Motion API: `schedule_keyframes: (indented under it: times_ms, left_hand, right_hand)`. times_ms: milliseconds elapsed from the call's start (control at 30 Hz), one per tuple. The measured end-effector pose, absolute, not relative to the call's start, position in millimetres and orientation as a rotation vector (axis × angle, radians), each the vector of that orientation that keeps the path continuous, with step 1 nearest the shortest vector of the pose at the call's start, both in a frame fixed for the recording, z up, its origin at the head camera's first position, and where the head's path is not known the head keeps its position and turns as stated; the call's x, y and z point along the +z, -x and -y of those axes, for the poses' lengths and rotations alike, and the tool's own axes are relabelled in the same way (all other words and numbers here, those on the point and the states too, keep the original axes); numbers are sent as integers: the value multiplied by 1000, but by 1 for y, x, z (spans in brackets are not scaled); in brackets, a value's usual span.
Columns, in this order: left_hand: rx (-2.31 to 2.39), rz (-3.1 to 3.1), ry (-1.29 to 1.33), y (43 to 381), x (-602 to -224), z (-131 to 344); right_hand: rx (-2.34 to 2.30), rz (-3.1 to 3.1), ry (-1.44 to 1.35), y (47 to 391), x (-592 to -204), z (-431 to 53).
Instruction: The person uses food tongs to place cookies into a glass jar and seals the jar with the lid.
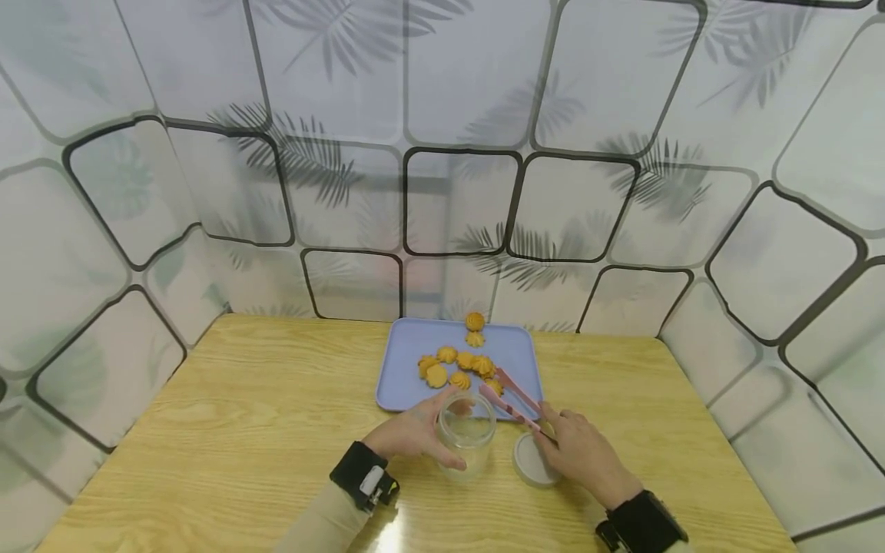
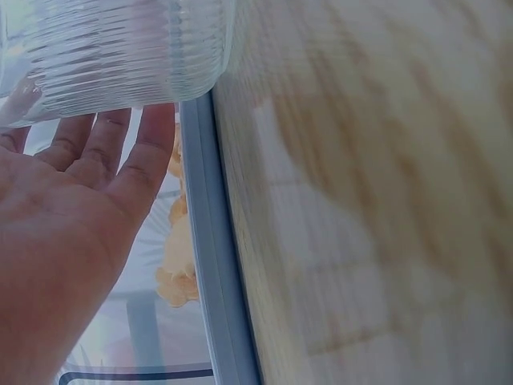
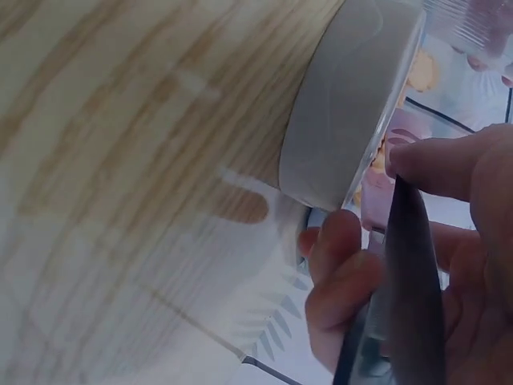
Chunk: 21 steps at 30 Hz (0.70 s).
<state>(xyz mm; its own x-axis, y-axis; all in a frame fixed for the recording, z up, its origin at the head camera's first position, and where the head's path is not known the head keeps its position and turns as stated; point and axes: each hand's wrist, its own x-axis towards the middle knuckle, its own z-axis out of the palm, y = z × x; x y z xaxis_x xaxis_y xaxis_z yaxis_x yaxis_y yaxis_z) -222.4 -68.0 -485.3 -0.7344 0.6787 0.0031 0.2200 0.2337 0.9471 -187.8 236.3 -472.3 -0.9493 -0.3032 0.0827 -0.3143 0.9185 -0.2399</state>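
Note:
My left hand (image 1: pixel 412 432) holds a clear glass jar (image 1: pixel 467 442) by its side, thumb in front and fingers behind. The jar stands open at the top, and its ribbed wall (image 2: pixel 120 64) fills the upper left of the left wrist view. In my right hand (image 1: pixel 584 453) are pink tongs (image 1: pixel 520 393), their arms spread and tips over the tray by a cookie (image 1: pixel 495 385). Whether the tips touch that cookie I cannot tell. Dark handle ends (image 3: pixel 413 281) of the tongs show in the right wrist view. Below the right hand lies a round whitish lid (image 1: pixel 532 462).
A blue tray (image 1: pixel 408 338) lies beyond the jar at the back of the wooden table (image 1: pixel 276 430). Several golden cookies (image 1: pixel 465 359) are spread over it, two of them near its far edge. Patterned curtain walls (image 1: pixel 456 200) enclose the table's back and sides.

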Motion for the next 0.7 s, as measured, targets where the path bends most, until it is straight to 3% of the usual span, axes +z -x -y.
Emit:
schedule_keyframes:
  times_ms: [700]
  left_hand:
    - [1523, -2061, -828, 223, -486, 67]
  right_hand:
    - [390, 2964, -555, 182, -472, -238]
